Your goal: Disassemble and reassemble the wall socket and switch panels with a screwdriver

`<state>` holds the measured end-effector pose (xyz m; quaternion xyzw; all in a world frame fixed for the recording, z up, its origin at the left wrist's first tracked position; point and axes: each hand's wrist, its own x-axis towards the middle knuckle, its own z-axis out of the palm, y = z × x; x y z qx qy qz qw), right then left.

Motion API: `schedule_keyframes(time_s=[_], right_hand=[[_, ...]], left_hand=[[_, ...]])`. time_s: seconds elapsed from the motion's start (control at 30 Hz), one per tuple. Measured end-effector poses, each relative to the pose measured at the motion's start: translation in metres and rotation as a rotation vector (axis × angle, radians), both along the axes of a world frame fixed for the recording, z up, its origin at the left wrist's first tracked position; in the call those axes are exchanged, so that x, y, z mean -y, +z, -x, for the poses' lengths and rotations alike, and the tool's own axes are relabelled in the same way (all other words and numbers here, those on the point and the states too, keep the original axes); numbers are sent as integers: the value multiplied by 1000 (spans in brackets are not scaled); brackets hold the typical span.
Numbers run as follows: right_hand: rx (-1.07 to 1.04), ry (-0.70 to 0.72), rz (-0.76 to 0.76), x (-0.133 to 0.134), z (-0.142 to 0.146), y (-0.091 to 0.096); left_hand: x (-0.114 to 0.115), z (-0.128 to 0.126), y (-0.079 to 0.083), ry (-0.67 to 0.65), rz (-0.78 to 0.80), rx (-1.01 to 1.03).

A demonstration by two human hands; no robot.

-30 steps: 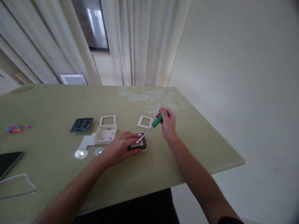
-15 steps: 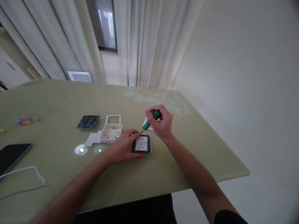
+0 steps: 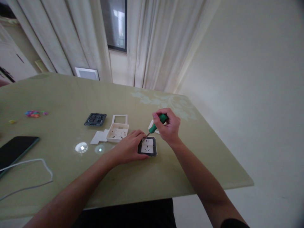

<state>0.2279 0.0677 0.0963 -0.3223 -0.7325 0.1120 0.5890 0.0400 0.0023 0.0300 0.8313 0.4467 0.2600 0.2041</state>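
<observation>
A wall socket (image 3: 147, 146) with a white face and dark frame lies on the table near my body. My left hand (image 3: 130, 147) grips it from the left, fingers along the far edge and thumb along the near one. In my right hand (image 3: 169, 125) is a screwdriver (image 3: 153, 129) with a green handle, my fingers closed around it. It slants down to the left, its tip at the socket's left side; the screw there is too small to make out. Behind the screwdriver a white plate (image 3: 151, 124) is partly hidden.
Left of the socket are a white back box (image 3: 117, 132), a white frame (image 3: 120, 119), a white flat piece (image 3: 99, 137) and a dark socket part (image 3: 95, 119). Farther left lie a phone (image 3: 17, 148), a white cable (image 3: 45, 167) and small colourful pieces (image 3: 34, 113). A wall (image 3: 249, 95) stands at right.
The view has shifted a little, so the table's things appear farther right. Both hands keep their hold, with the screwdriver tip still at the socket's left side.
</observation>
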Motion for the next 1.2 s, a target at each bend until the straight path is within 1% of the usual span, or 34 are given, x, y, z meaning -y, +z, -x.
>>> schedule_keyframes(time_s=[0.1, 0.2, 0.37, 0.6, 0.67, 0.73, 0.77, 0.83, 0.87, 0.9, 0.93, 1.0, 1.03, 1.07, 1.17, 1.2], right_hand=[[38, 13, 0, 3, 3, 0], [62, 12, -33, 4, 3, 3], [48, 6, -44, 4, 5, 9], [170, 22, -57, 6, 8, 12], [257, 89, -58, 6, 7, 19], [407, 154, -86, 7, 6, 28], [501, 156, -105, 8, 5, 34], [675, 92, -136, 13, 5, 47], [740, 63, -139, 16, 4, 53], [785, 69, -133, 19, 4, 58], [813, 115, -123, 23, 3, 63], [845, 270, -95, 30, 2, 71], [861, 324, -77, 33, 2, 74], [881, 332, -58, 35, 2, 76], [911, 172, -11, 37, 1, 76], [904, 150, 4, 37, 2, 75]], left_hand=[[0, -1, 1, 7, -3, -6], [-1, -1, 0, -2, -17, -23], [-2, -1, -4, -8, -48, -11], [-2, -1, -6, -13, -61, -24], [-2, -1, -5, -6, -65, -31], [-3, -1, -5, 0, -69, -33], [-3, -2, -5, 3, -68, -36], [-3, -2, -6, 7, -66, -41], [-3, -2, -6, 8, -64, -43], [-3, -2, -7, 9, -63, -46], [-2, -2, -7, 11, -62, -47], [-1, -2, -6, 14, -55, -51], [-1, -2, -5, 13, -47, -51], [0, -3, -4, 11, -40, -50], [1, -3, -3, 2, -31, -35], [1, -3, -4, 2, -33, -28]])
